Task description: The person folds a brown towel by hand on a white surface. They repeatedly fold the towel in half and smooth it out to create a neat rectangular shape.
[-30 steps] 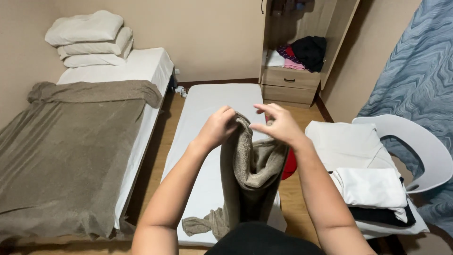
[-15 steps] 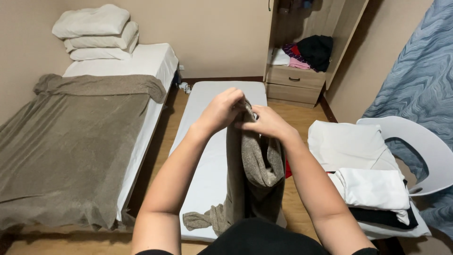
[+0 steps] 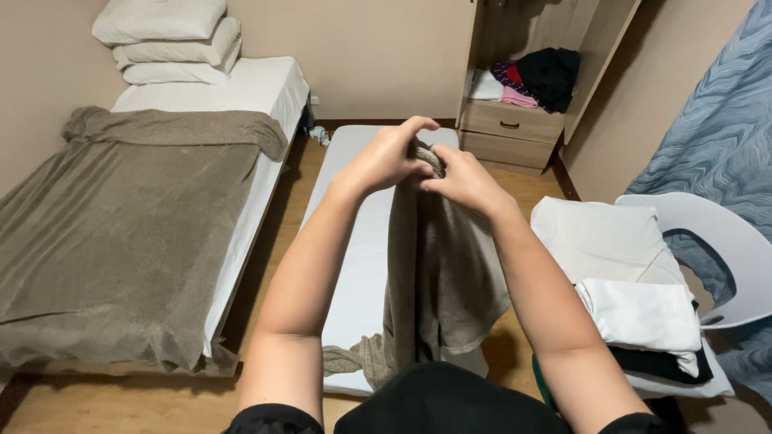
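Pinching top edge of grey-brown towel in left hand and right hand, close together; towel hanging over floor mattress near edge. Mid-fold, likely; next needs corners matched.

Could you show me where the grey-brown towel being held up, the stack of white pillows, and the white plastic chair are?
grey-brown towel (image 3: 450,273), head view, on its hanging middle.
stack of white pillows (image 3: 165,40), head view, on the middle pillow.
white plastic chair (image 3: 728,241), head view, on its curved backrest.

A white floor mattress at centre carries the grey-brown blanket's trailing end (bunched at its near edge); wooden floor beneath.
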